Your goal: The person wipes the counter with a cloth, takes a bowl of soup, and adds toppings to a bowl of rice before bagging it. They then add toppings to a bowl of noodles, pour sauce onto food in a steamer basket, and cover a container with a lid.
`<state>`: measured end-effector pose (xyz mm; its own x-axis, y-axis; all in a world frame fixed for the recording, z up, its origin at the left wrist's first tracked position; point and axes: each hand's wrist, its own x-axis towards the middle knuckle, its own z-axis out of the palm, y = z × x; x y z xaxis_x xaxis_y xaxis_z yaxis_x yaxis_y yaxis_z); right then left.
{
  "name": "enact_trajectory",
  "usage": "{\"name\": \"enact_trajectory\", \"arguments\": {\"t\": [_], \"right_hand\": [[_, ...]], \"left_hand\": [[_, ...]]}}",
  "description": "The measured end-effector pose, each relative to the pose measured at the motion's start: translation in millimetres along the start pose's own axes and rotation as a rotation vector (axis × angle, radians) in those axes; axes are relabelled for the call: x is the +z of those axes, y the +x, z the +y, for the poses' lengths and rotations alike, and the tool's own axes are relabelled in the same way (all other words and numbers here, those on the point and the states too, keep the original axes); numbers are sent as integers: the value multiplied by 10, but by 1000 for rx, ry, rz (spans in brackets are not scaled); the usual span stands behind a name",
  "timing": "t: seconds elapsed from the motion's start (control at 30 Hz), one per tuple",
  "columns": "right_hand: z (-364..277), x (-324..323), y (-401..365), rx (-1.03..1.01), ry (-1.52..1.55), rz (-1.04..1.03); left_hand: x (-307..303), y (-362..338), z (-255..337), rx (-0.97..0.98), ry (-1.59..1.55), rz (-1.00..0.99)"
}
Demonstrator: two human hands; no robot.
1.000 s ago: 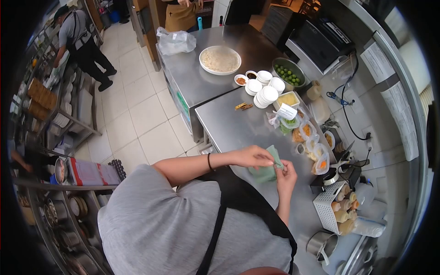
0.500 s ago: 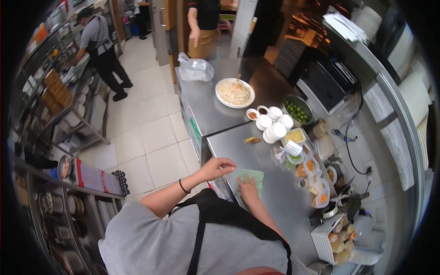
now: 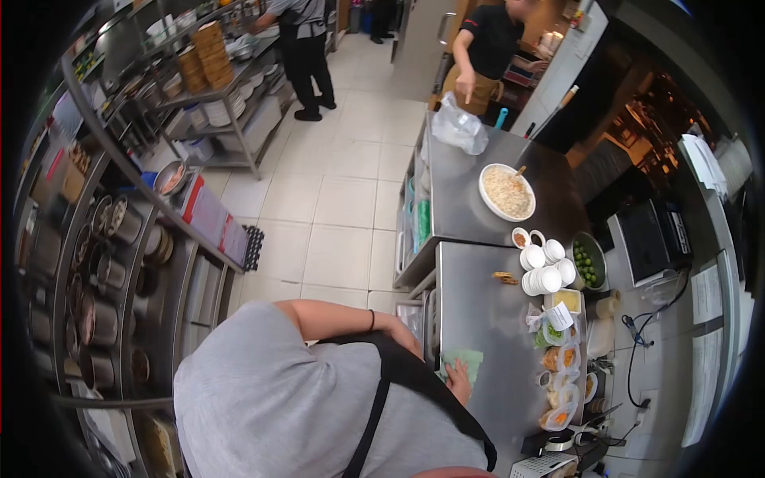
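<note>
My right hand (image 3: 458,382) lies on a pale green cloth (image 3: 472,358) near the front edge of the steel counter (image 3: 478,315). Its fingers are stretched out over the cloth, pressing it to the metal. My left hand (image 3: 406,341), below a dark wristband, hangs low beside the counter's front edge. The apron and its own angle hide most of its fingers. A small yellow-brown item (image 3: 504,277) sits farther up the counter. Along the wall side stand stacks of small white dishes (image 3: 544,279) and several tubs of chopped food (image 3: 567,358).
A white bowl of rice-like food (image 3: 507,193) and a clear plastic bag (image 3: 460,131) sit on the far counter, where a person (image 3: 488,48) stands. Green round fruit fills a metal bowl (image 3: 588,263). Another worker (image 3: 304,56) is across the tiled aisle (image 3: 343,199). Shelves (image 3: 151,295) line the left.
The view has swung left. My left hand has moved from above the counter edge down beside it. My right hand stays on the cloth, now nearer its lower side.
</note>
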<state>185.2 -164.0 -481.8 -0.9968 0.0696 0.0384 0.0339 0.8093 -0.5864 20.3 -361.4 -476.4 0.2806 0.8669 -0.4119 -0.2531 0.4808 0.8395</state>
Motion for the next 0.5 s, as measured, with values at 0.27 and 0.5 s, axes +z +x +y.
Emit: {"name": "enact_trajectory", "arguments": {"t": [0.27,0.5], "right_hand": [[787,-448,-472,338,-50,466],[1225,-440,93,379,-17,601]], "left_hand": [[-337,414,-1722,-89,-373,79],[-272,-29,-2199,-228,18,249]]}}
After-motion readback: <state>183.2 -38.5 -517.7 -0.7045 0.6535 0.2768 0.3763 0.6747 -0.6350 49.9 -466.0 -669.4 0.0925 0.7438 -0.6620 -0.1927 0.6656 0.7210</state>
